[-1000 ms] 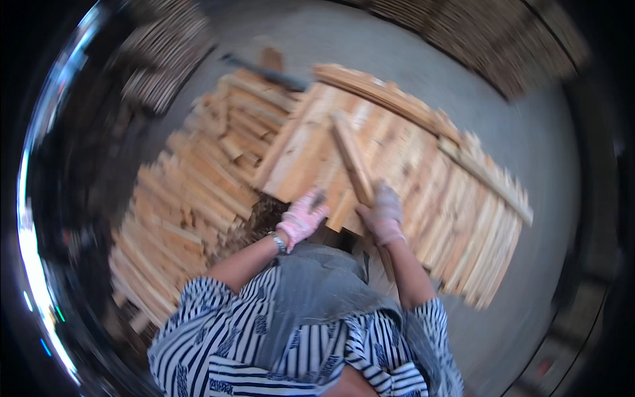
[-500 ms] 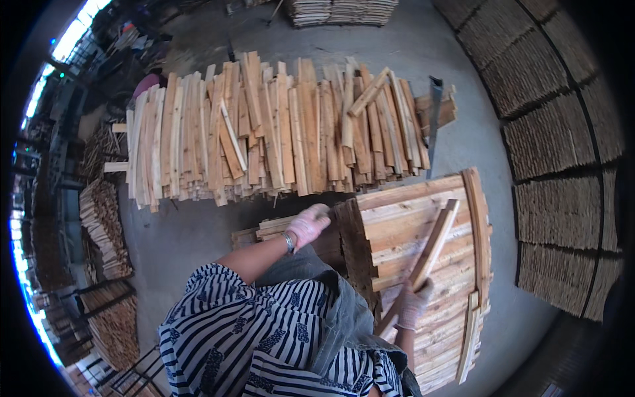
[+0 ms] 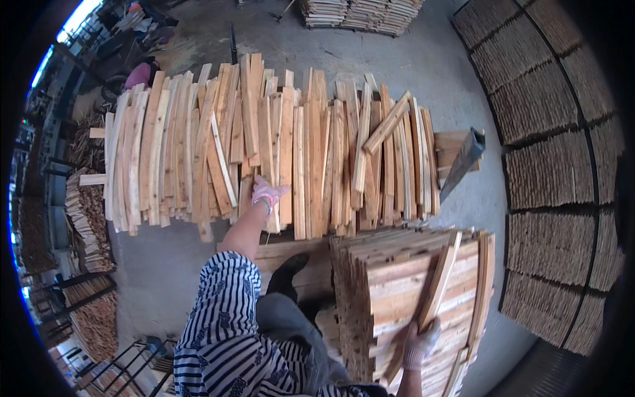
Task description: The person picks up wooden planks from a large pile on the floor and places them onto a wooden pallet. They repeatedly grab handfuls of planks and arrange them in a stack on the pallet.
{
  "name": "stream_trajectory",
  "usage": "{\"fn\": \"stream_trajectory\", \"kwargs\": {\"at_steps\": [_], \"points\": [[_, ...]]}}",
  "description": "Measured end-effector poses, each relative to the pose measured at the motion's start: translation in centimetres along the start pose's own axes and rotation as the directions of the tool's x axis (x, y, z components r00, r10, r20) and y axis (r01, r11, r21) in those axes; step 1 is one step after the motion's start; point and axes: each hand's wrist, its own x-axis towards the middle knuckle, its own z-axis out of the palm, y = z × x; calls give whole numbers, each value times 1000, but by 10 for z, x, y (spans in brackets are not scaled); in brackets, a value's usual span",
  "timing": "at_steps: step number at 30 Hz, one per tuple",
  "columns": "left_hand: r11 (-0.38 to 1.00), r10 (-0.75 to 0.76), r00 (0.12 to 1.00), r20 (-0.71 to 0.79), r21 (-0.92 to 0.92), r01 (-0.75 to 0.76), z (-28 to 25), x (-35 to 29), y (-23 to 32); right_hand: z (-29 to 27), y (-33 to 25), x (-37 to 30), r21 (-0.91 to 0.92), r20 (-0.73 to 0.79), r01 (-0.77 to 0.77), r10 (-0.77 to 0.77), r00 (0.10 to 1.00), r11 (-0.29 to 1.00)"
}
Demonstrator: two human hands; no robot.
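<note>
My left hand point(image 3: 268, 192), in a pale pink glove, reaches forward onto the near part of a wide pile of wooden slats point(image 3: 304, 142). Its thumb and fingers are spread over the slats, and no slat is lifted in it. On the right, my gloved right hand point(image 3: 421, 345) is closed round a single wooden slat point(image 3: 441, 281), which slants across the top of a neat stack of boards point(image 3: 390, 291). Part of that slat is hidden behind the hand.
A dark metal post point(image 3: 463, 165) rises at the pile's right end. Tall bundled wood stacks point(image 3: 552, 172) line the right side. Another stack point(image 3: 364, 13) stands at the far end, and loose wood heaps point(image 3: 92, 311) lie left. Someone in pink point(image 3: 140, 74) is at the far left.
My left hand has moved forward and left, from beside my body onto the slat pile, its arm now stretched out. My right hand still holds its slat. The view has shifted.
</note>
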Motion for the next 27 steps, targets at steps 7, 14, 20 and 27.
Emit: {"fn": "stream_trajectory", "kwargs": {"at_steps": [7,14,20,27], "points": [[989,23,996,-88,145,-10,11,37,-5,11,-3,-1,-113,-13,44,-46,999,993],[592,474,848,237,-799,-107,-21,-2,-92,0,-38,33,-165,150,170,-145,978,972],[534,553,695,460,-836,127,-53,-193,-84,4,-100,54,-22,43,272,-271,962,962],[467,883,204,423,-837,-286,-5,-330,23,-1,-128,64,184,-5,295,-299,954,938]]}}
